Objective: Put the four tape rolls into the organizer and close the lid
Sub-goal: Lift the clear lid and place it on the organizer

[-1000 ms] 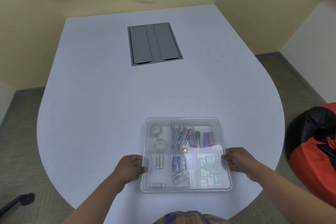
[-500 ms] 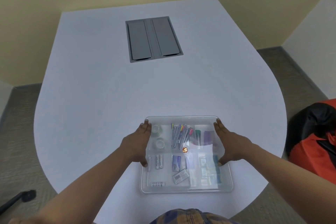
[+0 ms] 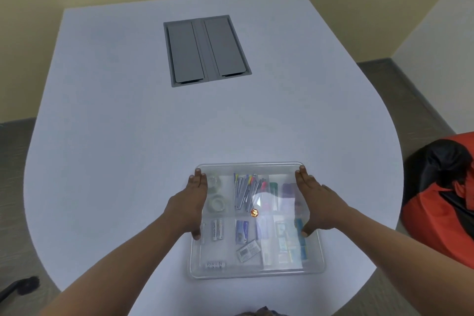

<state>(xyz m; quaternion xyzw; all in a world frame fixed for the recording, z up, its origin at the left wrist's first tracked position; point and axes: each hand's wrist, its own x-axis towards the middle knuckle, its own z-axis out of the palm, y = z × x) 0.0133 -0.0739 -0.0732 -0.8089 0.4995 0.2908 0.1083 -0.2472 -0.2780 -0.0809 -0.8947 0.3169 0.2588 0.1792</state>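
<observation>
A clear plastic organizer (image 3: pixel 256 274) sits near the front edge of the white table (image 3: pixel 128 136), with its see-through lid (image 3: pixel 256 169) lying on top. Through the lid I see two clear tape rolls (image 3: pixel 217 204) in the far-left compartment, one behind the other; other rolls I cannot make out. My left hand (image 3: pixel 189 202) lies flat along the lid's left edge, fingers stretched towards the far corner. My right hand (image 3: pixel 315 202) lies the same way along the right edge. Neither hand holds anything.
Pens, batteries, cards and small packets fill the other compartments. A grey cable hatch (image 3: pixel 207 50) is set into the table farther back. A red and black beanbag (image 3: pixel 441 197) sits on the floor at the right. A dark object (image 3: pixel 23 286) lies on the floor, lower left.
Both hands left the organizer's near side edges and slid forward, and now lie flat along the lid's left and right edges. The organizer has stayed in place.
</observation>
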